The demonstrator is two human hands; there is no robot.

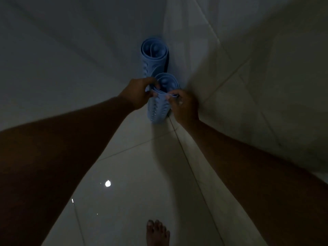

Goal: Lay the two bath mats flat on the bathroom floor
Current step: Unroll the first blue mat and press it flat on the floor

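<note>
Both mats are rolled into tubes and stand on end in the far corner of the floor (133, 174), where the walls meet. The near mat (158, 110) is in front, the far mat (153, 57) is just behind it against the wall, and they seem to touch. Each tube's long axis runs up from the floor, its open spiral end pointing up at the camera. The light is too dim to tell how much either leans.

The left hand (140, 91) curls its fingers over the near mat's top rim. The right hand (184, 105) pinches what looks like the loose outer flap at that rim. Nothing is unrolled yet.

The step seems to be freeing the near mat. It would go best by lifting it out of the corner, tipping the tube onto its side over open floor, and keeping the flap pinched while the roll runs out. The knobbed rubber will likely spring back, so the ends need pressing flat. The bare foot (157, 233) should stay out of the way.
</note>
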